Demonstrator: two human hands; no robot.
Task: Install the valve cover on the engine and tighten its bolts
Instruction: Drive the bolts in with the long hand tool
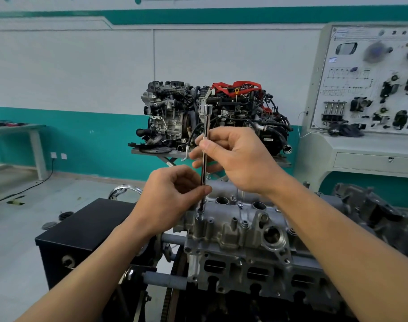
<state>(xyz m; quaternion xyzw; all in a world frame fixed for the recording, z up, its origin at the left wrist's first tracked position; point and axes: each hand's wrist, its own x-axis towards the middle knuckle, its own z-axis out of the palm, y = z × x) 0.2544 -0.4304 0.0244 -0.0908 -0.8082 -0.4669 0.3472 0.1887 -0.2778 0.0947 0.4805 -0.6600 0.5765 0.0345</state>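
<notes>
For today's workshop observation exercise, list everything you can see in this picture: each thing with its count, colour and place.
valve cover: one, silver, atop the engine, centre.
engine: one, grey, foreground.
extension bar: one, chrome, upright, tip on a bolt at the cover's left end.
box: one, black, left of engine.
display engines: two, dark, one with red parts, behind.
training board: one, pale grey, right.
table: one, grey, far left.
hands: two; left hand pinches bar low, right hand pinches it higher.
</notes>
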